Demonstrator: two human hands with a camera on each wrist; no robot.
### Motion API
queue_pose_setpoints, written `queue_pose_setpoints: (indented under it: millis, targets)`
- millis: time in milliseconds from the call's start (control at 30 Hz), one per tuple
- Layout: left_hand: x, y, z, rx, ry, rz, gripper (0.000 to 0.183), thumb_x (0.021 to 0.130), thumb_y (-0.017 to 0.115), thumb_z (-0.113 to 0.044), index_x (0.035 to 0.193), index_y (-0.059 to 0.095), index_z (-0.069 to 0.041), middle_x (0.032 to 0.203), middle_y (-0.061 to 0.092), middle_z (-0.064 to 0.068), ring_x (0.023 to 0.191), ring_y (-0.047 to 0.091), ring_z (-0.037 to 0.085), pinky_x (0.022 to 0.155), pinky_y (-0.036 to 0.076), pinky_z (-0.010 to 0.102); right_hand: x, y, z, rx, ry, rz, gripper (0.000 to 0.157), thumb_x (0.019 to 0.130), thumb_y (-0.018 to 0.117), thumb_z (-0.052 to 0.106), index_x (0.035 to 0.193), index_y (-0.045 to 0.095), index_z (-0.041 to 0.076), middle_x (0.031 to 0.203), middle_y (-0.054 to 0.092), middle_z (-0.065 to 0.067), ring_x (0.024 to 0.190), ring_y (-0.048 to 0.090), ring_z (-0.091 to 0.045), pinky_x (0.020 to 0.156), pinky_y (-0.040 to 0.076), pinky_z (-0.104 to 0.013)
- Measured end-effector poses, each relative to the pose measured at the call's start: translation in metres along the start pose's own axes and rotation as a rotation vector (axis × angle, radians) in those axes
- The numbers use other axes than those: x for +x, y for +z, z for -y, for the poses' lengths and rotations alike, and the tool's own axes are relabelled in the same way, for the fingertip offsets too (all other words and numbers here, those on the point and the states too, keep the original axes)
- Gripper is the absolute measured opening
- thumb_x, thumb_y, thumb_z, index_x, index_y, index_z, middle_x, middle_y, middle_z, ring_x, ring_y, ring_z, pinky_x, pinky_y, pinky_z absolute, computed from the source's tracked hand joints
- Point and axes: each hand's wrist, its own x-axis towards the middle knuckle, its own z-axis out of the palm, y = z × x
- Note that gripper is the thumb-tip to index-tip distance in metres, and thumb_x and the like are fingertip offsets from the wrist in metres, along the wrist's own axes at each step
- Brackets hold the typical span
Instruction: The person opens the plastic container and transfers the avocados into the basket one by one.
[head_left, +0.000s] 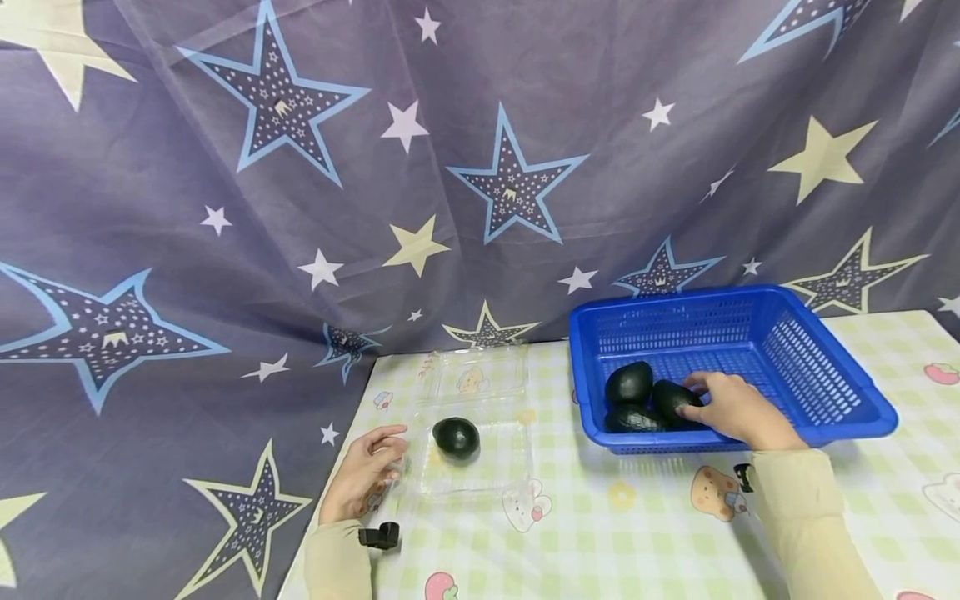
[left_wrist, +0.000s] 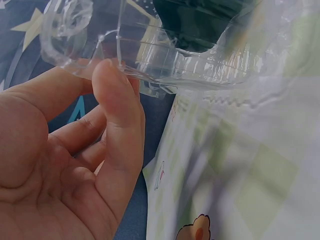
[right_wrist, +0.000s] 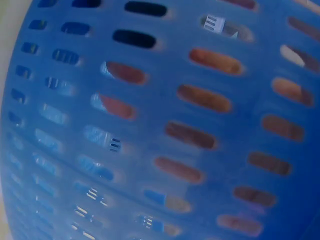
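Observation:
In the blue basket (head_left: 847,417), my right hand (head_left: 738,408) grips a dark green avocado (head_left: 667,400), thumb on one side and fingers on the other. Two more avocados (head_left: 628,383) lie against it at the basket's left end. Through the basket's slotted wall (right_wrist: 150,120), the right wrist view shows only patches of that hand. A clear plastic clamshell box (head_left: 487,482) stands open to the left, with one avocado (head_left: 456,438) inside. My left hand (head_left: 363,471) is at the box's left edge, fingers loosely bent; its fingertips (left_wrist: 110,75) appear close to the plastic rim, contact uncertain.
A checked, cartoon-printed tablecloth (head_left: 600,542) covers the table. Behind it and along the left side hangs a grey-purple curtain (head_left: 615,67) with stars. The raised clear lid (head_left: 480,367) of the box leans toward the curtain.

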Motion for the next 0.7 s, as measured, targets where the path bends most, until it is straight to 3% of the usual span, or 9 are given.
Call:
queue_pose_setpoints:
  millis: [167, 400, 700]
  targets:
    - [0.000, 0.001, -0.001, 0.005, -0.007, -0.002, 0.049, 0.094, 0.068, -0.012, 0.138, 0.052, 0.003, 0.102, 0.063, 0.010, 0.065, 0.057, 0.012, 0.055, 0.053, 0.021, 0.001, 0.001, -0.001, -0.006, 0.003, -0.006, 0.051, 0.090, 0.071, 0.027, 0.125, 0.060, -0.009, 0.118, 0.064, -0.029, 0.111, 0.057, -0.052, 0.086, 0.049, -0.063]
    - [0.001, 0.001, -0.001, 0.003, -0.005, -0.003, 0.049, 0.094, 0.068, -0.012, 0.139, 0.051, 0.002, 0.101, 0.062, 0.008, 0.069, 0.057, 0.011, 0.055, 0.052, 0.020, 0.003, 0.001, 0.006, -0.019, -0.002, -0.096, 0.054, 0.094, 0.068, 0.028, 0.132, 0.054, -0.008, 0.124, 0.060, -0.030, 0.114, 0.054, -0.051, 0.090, 0.045, -0.067]
    - [0.001, 0.001, -0.001, 0.009, -0.008, -0.010, 0.049, 0.094, 0.069, -0.012, 0.138, 0.052, 0.002, 0.103, 0.063, 0.011, 0.068, 0.057, 0.011, 0.054, 0.052, 0.021, 0.005, 0.003, 0.023, 0.001, -0.139, -0.253, 0.044, 0.094, 0.067, 0.020, 0.131, 0.057, -0.001, 0.125, 0.059, -0.024, 0.113, 0.058, -0.043, 0.091, 0.047, -0.063]
